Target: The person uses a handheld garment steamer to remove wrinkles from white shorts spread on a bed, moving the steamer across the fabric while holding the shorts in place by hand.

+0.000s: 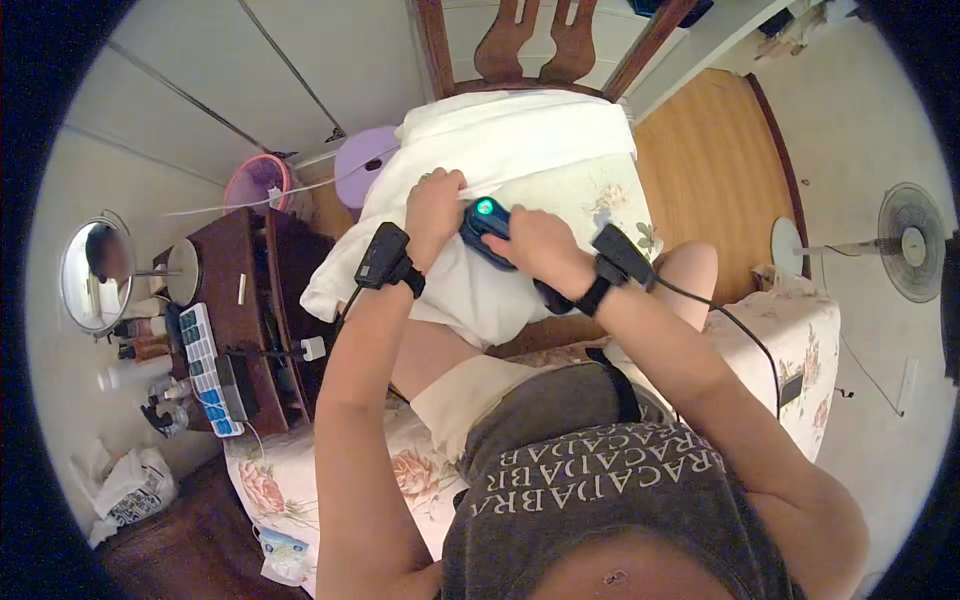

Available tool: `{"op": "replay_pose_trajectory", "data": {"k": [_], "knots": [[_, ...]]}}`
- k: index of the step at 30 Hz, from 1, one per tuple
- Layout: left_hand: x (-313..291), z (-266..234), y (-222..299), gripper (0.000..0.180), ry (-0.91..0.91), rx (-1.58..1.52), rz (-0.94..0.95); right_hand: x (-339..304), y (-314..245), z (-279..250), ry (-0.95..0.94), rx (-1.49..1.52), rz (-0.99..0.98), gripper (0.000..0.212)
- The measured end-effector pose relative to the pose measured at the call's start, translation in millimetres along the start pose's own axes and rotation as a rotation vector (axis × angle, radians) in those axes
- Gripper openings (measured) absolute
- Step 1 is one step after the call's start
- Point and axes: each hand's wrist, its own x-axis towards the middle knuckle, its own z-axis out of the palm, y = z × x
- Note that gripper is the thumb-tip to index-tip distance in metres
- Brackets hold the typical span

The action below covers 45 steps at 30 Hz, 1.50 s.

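A white cloth garment [440,280] lies spread over the seat of a wooden chair, and its near end hangs over the front edge. My right hand [545,245] is wrapped round a dark blue handheld appliance [487,232] with a round, glowing green light on top. The appliance rests on the cloth; its underside is hidden, so its exact kind does not show. Just to its left, my left hand [436,208] presses on the cloth with bent fingers that grip a bit of it. Black wrist-worn devices with cables sit on both wrists.
The chair's wooden back [520,50] rises at the far side. A purple stool [362,165] and a pink basket [258,183] stand at the left. Nearer are a dark cabinet [235,250], a round mirror [97,275] and a power strip [208,370]. A fan [910,243] stands at the right.
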Motion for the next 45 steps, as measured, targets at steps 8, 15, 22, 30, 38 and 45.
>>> {"op": "replay_pose_trajectory", "data": {"k": [8, 15, 22, 30, 38, 45], "knots": [[9.6, -0.1, -14.1, 0.023, -0.074, -0.184, -0.09, -61.2, 31.7, -12.0, -0.289, -0.047, -0.139, 0.047], [-9.0, -21.9, -21.7, 0.031, 0.161, -0.231, -0.062, -55.9, 93.3, -35.1, -0.205, 0.107, -0.03, 0.053], [-60.5, -69.5, -85.6, 0.097, -0.29, 0.171, -1.015, -16.9, 139.3, -50.1, 0.343, 0.797, 0.147, 0.039], [-124.0, -41.4, -154.3, 0.045, -0.281, -1.515, -1.209, -23.1, 143.4, -6.3, 0.63, 1.011, 0.106, 0.029], [-191.0, -10.1, -192.2, 0.041, 0.141, -1.461, -1.187, -51.6, 140.9, 6.1, 0.573, 1.149, 0.127, 0.026], [-142.3, -163.2, -109.3, 0.049, 0.453, -1.662, -0.46, -49.5, 154.3, -3.7, 0.434, 1.026, 0.135, 0.046]]}}
